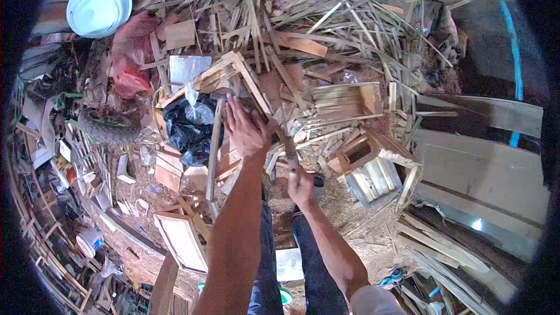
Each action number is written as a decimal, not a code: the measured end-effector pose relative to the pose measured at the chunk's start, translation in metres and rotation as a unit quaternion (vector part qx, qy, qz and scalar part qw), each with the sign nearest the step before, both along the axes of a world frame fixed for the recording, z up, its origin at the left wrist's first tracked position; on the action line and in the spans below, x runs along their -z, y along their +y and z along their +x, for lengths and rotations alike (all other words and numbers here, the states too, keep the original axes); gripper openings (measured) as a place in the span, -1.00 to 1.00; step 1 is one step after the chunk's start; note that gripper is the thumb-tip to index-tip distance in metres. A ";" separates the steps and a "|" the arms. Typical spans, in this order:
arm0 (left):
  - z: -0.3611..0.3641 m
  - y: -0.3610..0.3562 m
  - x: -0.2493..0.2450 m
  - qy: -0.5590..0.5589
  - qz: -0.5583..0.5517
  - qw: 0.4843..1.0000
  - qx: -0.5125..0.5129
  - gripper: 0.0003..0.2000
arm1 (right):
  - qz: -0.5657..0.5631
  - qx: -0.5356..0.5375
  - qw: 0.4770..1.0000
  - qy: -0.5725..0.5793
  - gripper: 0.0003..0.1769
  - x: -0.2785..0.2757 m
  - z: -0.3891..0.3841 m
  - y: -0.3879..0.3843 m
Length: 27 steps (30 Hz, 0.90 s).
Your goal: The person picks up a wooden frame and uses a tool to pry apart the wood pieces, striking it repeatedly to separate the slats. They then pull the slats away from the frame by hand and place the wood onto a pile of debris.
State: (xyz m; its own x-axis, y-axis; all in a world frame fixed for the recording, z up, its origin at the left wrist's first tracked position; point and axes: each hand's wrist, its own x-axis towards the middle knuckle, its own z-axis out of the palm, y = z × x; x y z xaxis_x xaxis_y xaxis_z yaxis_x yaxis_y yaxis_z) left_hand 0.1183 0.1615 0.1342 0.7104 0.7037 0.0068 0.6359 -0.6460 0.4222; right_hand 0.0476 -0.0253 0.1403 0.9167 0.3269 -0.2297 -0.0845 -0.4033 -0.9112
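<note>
My left hand (246, 130) lies with fingers spread on a wooden frame (249, 79) made of joined light strips, near one of its legs. Just to the right, my right hand (300, 185) is closed around the handle of a hammer (286, 143). The hammer's head end is beside the frame's lower right strip, close to my left fingers. Behind the frame sits a black plastic bag (189, 128) with a clear bag (198, 109) on top.
A heap of thin wood strips (350, 17) fills the back. Wooden box frames (373, 166) stand at the right, another white-topped one (182, 242) at the lower left. A white bucket (99, 7), red sack (131, 61) and tire (108, 125) are at the left.
</note>
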 end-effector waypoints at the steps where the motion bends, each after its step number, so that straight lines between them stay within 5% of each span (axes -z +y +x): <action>1: 0.000 -0.001 -0.005 -0.014 -0.018 1.000 0.000 -0.42 | 0.002 -0.001 1.000 0.006 -0.77 -0.014 -0.004 -0.006; 5: -0.003 -0.001 0.000 -0.008 0.005 1.000 0.004 -0.42 | -0.106 -0.034 0.994 0.016 -0.75 -0.096 -0.019 -0.040; 7: -0.002 0.000 0.004 -0.010 0.007 1.000 0.001 -0.42 | -0.106 -0.037 0.982 0.149 -0.70 -0.120 -0.019 -0.059; 16: -0.004 0.001 0.000 -0.004 0.006 1.000 0.003 -0.44 | -0.207 -0.002 0.965 0.163 -0.48 -0.236 0.049 0.025; 21: 0.009 0.009 -0.003 -0.001 -0.018 1.000 0.006 -0.45 | -0.171 0.050 0.960 0.214 -0.49 -0.184 0.059 0.060; 25: 0.000 0.002 0.001 -0.053 0.013 0.998 0.011 -0.44 | -0.187 0.029 0.978 0.089 -0.51 -0.185 0.062 0.052; 27: -0.003 -0.001 0.005 -0.025 0.005 1.000 0.002 -0.43 | -0.176 0.047 0.968 0.172 -0.51 -0.190 0.076 0.035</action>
State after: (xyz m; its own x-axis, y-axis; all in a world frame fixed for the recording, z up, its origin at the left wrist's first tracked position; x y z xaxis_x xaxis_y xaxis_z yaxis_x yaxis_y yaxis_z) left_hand 0.1154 0.1606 0.1290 0.7121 0.7003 0.0503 0.6110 -0.6535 0.4468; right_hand 0.1237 0.0096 0.3306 0.7884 0.0914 -0.6083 -0.4100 -0.6592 -0.6303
